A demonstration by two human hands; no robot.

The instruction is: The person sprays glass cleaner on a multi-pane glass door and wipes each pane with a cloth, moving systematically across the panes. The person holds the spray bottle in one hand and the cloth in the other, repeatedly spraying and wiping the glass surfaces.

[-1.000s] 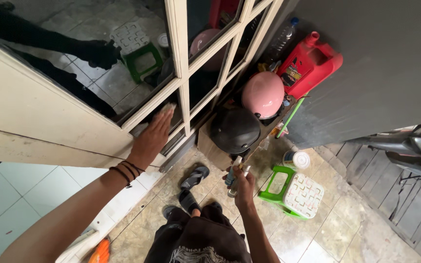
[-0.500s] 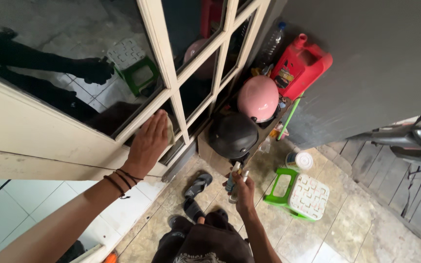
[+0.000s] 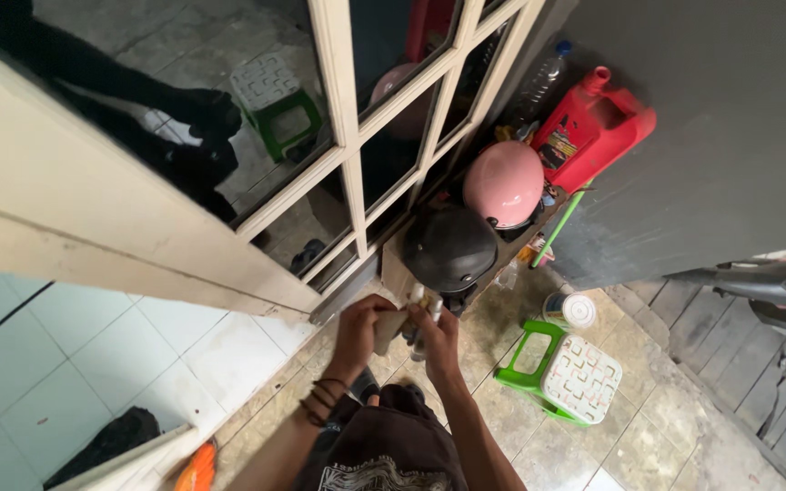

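My left hand (image 3: 359,329) is low in front of my body, fingers closed on a small beige cloth (image 3: 390,331). Right beside it, my right hand (image 3: 439,348) grips a slim spray bottle (image 3: 427,309) with a pale top that points up toward the helmets. The two hands nearly touch over the cloth. Dark cord bracelets circle my left wrist. Above and to the left rises the cream-framed glass door (image 3: 347,173) with several panes, and neither hand touches it.
A black helmet (image 3: 450,247) and a pink helmet (image 3: 504,182) rest on a low shelf by the door. Behind them stand a red jerrycan (image 3: 593,127) and a plastic bottle (image 3: 546,75). A green-and-white stool (image 3: 564,368), a white-lidded tub (image 3: 576,310) and a motorbike's front (image 3: 775,284) are at the right.
My left hand has come off the glass pane and dropped down with the cloth to meet my right hand. The right hand stays low with the bottle.
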